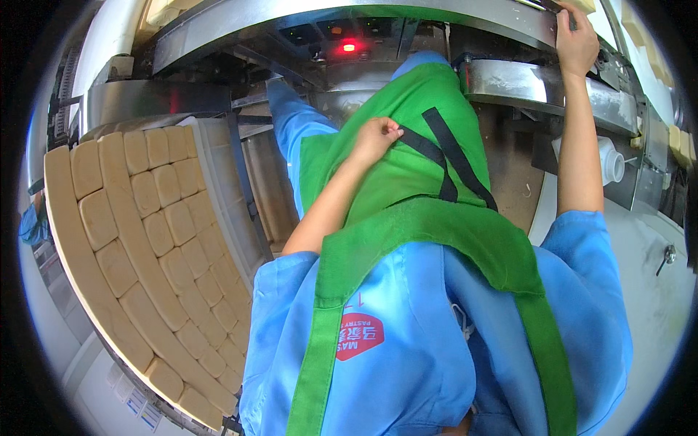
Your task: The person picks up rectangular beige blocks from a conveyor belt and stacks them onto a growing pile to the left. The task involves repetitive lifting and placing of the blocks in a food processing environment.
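My left hand (378, 139) rests over the front of my green apron (376, 191), fingers curled. Its fingertips meet the end of one black apron strap (422, 146); whether they pinch it I cannot tell. A second black strap (455, 150) lies loose beside it. At the upper right my right hand (579, 41) is on the stainless steel rim (507, 24) of a machine, with thumb and fingers bent. A pale block (584, 5) sits just past those fingertips, cut off by the picture's top. What the right hand grips, if anything, is unclear.
To my left, a large batch of pale tan dough-like blocks (163, 234) lies packed in rows beside a white plastic crate (218, 180). A red light (348, 48) glows beneath the machine. A white plastic bottle (611, 163) and a light worktop (643, 283) are at right.
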Demonstrator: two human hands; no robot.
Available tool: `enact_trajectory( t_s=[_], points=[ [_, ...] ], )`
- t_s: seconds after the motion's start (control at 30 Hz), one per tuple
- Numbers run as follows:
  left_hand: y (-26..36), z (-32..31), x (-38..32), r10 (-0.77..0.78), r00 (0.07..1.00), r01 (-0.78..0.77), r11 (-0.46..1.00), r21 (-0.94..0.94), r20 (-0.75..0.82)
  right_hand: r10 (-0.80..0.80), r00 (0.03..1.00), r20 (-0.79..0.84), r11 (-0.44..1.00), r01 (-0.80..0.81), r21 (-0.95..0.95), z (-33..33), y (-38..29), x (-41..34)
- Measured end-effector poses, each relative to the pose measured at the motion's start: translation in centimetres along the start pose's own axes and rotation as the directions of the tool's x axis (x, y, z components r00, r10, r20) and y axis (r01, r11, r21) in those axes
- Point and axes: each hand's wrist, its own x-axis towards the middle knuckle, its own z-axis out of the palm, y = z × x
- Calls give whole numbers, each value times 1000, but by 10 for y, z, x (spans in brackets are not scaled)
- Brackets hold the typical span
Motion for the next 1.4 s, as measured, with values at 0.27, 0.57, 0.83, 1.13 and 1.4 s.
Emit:
enact_trajectory(
  t_s=[0.27,0.57,0.83,1.13,1.4],
  points=[
    [31,-27,-30,-142,984,174,704,-689,104,-24,998,-57,1000,24,-15,5,-2,-2],
    [75,-50,-52,-122,990,122,535,-836,66,-39,998,-41,999,38,-9,3,-4,-2],
    [76,-59,-49,-104,995,44,529,-847,-14,-21,1000,-18,996,19,-91,10,24,-2],
    [47,-104,-38,-93,905,-232,709,-665,-415,-31,999,11,996,32,-88,14,41,-1],
    [22,-160,-37,-220,756,-285,738,-612,-617,-60,998,-33,998,59,-21,8,14,-1]
  ],
)
